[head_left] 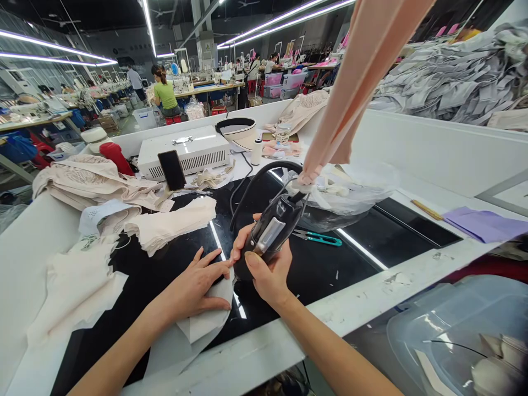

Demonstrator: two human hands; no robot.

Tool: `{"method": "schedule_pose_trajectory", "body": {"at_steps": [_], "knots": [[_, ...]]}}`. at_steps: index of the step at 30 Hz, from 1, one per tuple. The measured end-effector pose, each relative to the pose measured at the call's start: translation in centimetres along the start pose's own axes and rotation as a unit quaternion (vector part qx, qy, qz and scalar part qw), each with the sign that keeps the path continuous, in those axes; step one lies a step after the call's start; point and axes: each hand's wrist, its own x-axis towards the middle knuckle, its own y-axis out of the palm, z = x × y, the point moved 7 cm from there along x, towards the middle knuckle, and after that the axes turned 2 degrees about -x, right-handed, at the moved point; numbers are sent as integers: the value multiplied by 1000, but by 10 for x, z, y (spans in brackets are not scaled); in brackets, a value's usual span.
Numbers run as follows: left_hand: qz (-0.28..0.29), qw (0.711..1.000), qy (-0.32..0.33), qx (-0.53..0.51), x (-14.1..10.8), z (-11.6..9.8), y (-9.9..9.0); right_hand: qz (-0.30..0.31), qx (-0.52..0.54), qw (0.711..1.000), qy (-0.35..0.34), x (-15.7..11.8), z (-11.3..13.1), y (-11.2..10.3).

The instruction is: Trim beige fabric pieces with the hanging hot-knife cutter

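Observation:
My right hand [266, 264] is wrapped round a black hand-held iron-like tool [268, 234] with a cable at its top. Beside it, my left hand [198, 283] lies with fingers spread on pale fabric pieces [202, 324] at the front of the black work surface [305, 269]. The left fingertips are close to the tool's lower edge. Peach cloth [346, 99] hangs down to the tool's cable end. What lies directly under the tool is hidden.
Teal thread snips [322, 238] lie right of the tool, near a clear plastic bag [358, 187]. Stacked fabric [173, 223], a phone [172, 169] and a white box [185, 151] stand at left and back. Purple cloth [484, 223] lies right. A person in green [165, 94] sits beyond.

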Motion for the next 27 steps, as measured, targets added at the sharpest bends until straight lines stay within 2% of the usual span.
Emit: {"method": "schedule_pose_trajectory", "body": {"at_steps": [5, 13, 17, 23, 27], "knots": [[3, 1000, 10, 7, 0, -1, 0, 11, 6, 1000, -9, -2, -3, 4], [0, 999, 37, 32, 0, -5, 0, 20, -23, 999, 15, -4, -13, 11], [6, 999, 23, 32, 1, -4, 0, 23, -16, 999, 17, -4, -13, 11], [5, 1000, 13, 25, 2, -6, -2, 14, -26, 1000, 6, 2, -2, 5], [18, 999, 1, 27, 3, -7, -4, -13, -32, 999, -5, 5, 0, -5]]}}
